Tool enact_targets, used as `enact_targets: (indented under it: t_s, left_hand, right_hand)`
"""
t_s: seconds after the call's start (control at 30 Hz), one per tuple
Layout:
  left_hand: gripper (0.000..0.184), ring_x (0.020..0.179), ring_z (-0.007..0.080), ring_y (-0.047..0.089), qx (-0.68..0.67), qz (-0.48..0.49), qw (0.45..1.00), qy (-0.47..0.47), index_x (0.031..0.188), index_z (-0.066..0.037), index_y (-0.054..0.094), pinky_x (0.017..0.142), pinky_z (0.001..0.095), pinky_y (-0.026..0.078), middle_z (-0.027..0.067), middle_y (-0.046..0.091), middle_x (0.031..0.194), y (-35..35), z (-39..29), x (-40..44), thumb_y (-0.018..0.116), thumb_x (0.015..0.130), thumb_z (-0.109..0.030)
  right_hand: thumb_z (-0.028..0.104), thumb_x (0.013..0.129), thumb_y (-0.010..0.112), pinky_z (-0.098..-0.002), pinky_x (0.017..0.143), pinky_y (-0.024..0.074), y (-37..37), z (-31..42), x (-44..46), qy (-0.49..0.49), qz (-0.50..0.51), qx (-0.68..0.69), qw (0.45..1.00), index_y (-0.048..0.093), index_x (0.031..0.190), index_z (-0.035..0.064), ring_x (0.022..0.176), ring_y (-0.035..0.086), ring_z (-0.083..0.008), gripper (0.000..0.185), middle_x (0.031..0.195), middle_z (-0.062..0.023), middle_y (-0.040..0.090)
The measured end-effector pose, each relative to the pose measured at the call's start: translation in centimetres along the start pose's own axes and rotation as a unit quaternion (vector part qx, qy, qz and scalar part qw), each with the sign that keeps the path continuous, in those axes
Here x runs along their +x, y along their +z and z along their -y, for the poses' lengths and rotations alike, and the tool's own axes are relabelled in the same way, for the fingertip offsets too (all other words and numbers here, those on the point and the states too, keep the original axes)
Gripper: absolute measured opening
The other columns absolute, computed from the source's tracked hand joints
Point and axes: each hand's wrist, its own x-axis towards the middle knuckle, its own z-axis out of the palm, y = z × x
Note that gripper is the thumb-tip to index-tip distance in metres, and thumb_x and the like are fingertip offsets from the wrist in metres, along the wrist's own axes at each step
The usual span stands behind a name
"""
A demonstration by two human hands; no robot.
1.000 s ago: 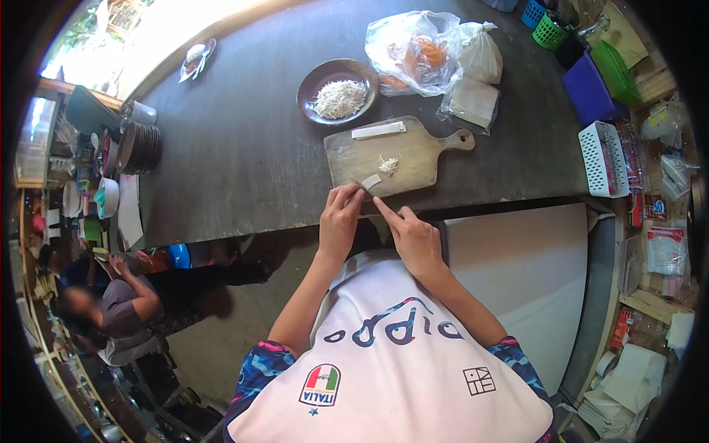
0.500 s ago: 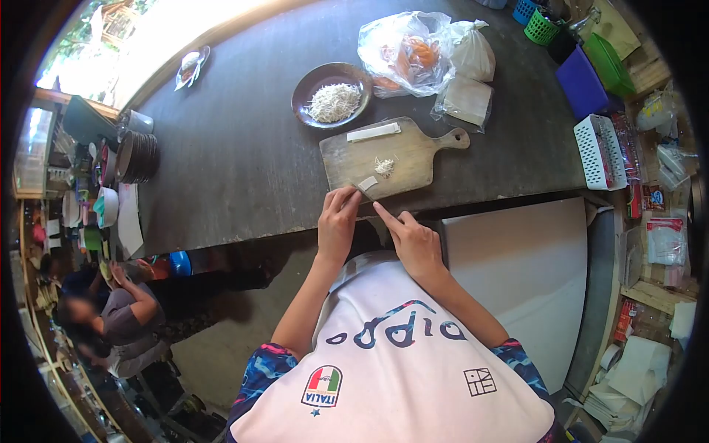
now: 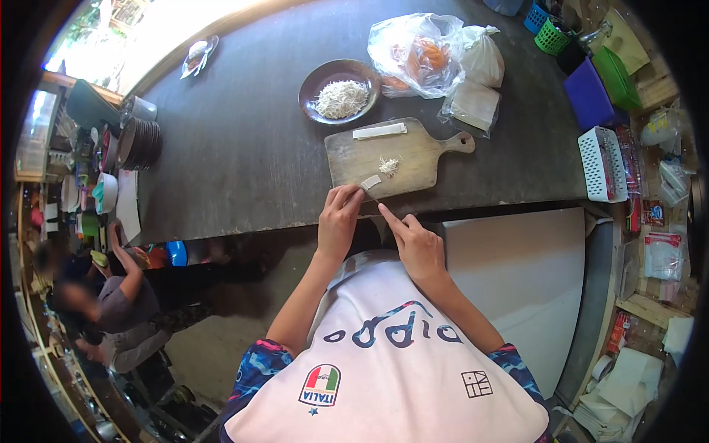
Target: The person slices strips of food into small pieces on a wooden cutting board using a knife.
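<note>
Left fingers appear pinched on the small white slab just ahead, the right hand half-curled, its hold unclear, so close that any blade between, slipping, could nick fingertips.

One cutting board, one bowl

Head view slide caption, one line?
Left hand and right hand at the near edge of a wooden cutting board, a bowl of white shreds beyond.
</note>
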Motion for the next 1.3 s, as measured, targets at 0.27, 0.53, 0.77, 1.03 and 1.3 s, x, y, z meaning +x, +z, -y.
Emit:
enact_targets:
  t_s: [0.27,0.53,0.77,1.03,1.3]
  left_hand:
    - [0.033,0.121,0.0332,0.066,0.005,0.006,1.000,-0.004,0.123,-0.002,0.076,0.098,0.0444,0.060,0.0082,0.070,0.125,-0.1,-0.2,0.0,0.074,0.090,0.003]
    - [0.035,0.120,0.0319,0.066,0.027,0.011,0.999,0.015,0.124,0.002,0.075,0.099,0.0431,0.060,0.0090,0.068,0.125,-0.2,-0.1,-0.1,0.072,0.089,0.002]
    - [0.035,0.118,0.0306,0.066,0.025,0.013,1.000,0.008,0.123,0.002,0.075,0.098,0.0418,0.060,0.0089,0.068,0.125,0.0,0.1,-0.3,0.072,0.088,0.002]
    - [0.031,0.116,0.0308,0.068,0.003,-0.001,1.000,-0.019,0.122,-0.001,0.077,0.096,0.0431,0.061,0.0083,0.070,0.124,0.2,0.0,-0.6,0.075,0.090,0.002]
    - [0.035,0.118,0.0314,0.067,0.018,-0.002,1.000,0.002,0.124,0.001,0.075,0.097,0.0428,0.060,0.0094,0.068,0.125,0.0,0.2,-0.5,0.073,0.088,0.002]
  right_hand:
    - [0.022,0.107,0.066,-0.0478,0.064,0.0617,0.5,0.0,0.9,-0.011,-0.004,0.003,1.000,0.052,0.164,0.0457,0.073,0.075,-0.0313,0.063,0.095,-0.0074,0.064]
    - [0.021,0.109,0.064,-0.0491,0.067,0.0621,-0.2,-0.1,0.5,-0.015,0.005,0.014,1.000,0.052,0.163,0.0448,0.073,0.075,-0.0332,0.061,0.096,-0.0077,0.065]
    - [0.020,0.109,0.065,-0.0499,0.071,0.0595,-0.7,0.9,1.6,0.011,0.018,0.027,0.999,0.059,0.159,0.0426,0.079,0.074,-0.0349,0.056,0.094,-0.0074,0.066]
    - [0.020,0.109,0.065,-0.0507,0.070,0.0589,-0.3,0.7,1.0,0.009,0.014,0.022,1.000,0.058,0.160,0.0425,0.078,0.073,-0.0361,0.056,0.093,-0.0081,0.066]
    - [0.018,0.108,0.066,-0.0502,0.071,0.0590,-0.8,0.6,0.6,0.008,0.018,0.017,1.000,0.059,0.160,0.0408,0.079,0.073,-0.0357,0.057,0.093,-0.0082,0.066]
